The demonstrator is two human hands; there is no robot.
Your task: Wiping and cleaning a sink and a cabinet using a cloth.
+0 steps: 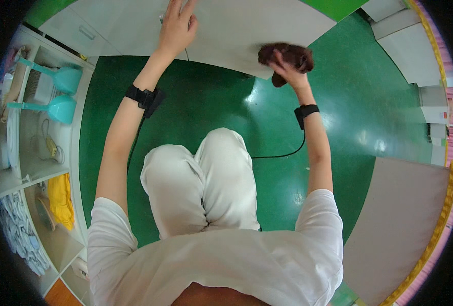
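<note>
In the head view, a person with bent knees reaches out to a white cabinet (pixel 226 33) with both hands. The work looks like wiping the cabinet with a soft brown cloth (pixel 302 58). To do it well, I think the cloth should be pressed flat, so no lumps leave dirty spots. Long, slow rubs side by side would be best, right down to the cabinet's bottom edge. The corner at the cabinet's right end could be easy to miss. The left hand (pixel 178 31) could help by keeping the cabinet door still. The brown cloth is at the cabinet's bottom edge, toward its right end. It is bunched up and a bit blurry. The right hand (pixel 290 72) seems to hold it, with its fingers a little spread over the cloth. Some cloth pokes out to the right of those fingers, and a bit hangs below them. I cannot tell how hard they squeeze. The left hand is farther left along the cabinet, by a small metal handle (pixel 161 18). Its fingers are stretched out, with nothing seen in them, and their tips are cut off.
</note>
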